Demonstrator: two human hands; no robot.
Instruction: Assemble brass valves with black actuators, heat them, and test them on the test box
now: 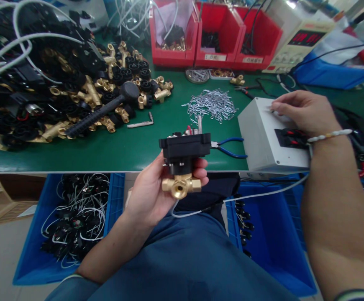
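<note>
My left hand (152,192) is wrapped round a motorized brass valve (182,186), its black actuator housing (185,146) uppermost and the brass ports facing me. From below the valve a white cable (263,195) runs right toward a grey control box (260,138). On top of that box, my right hand (304,110) pinches something small, likely a switch or knob, mostly hidden by the fingers. Black terminals with red parts (291,138) sit on the box beside my wrist. Blue-handled pliers (232,148) lie between the valve and the box.
Brass valve bodies (89,92) are heaped at left under a black mallet (106,108). Metal clips (211,104) lie mid-bench before red bins (174,56). A power supply (301,39) stands at back right. Blue crates (116,196) are below the bench edge.
</note>
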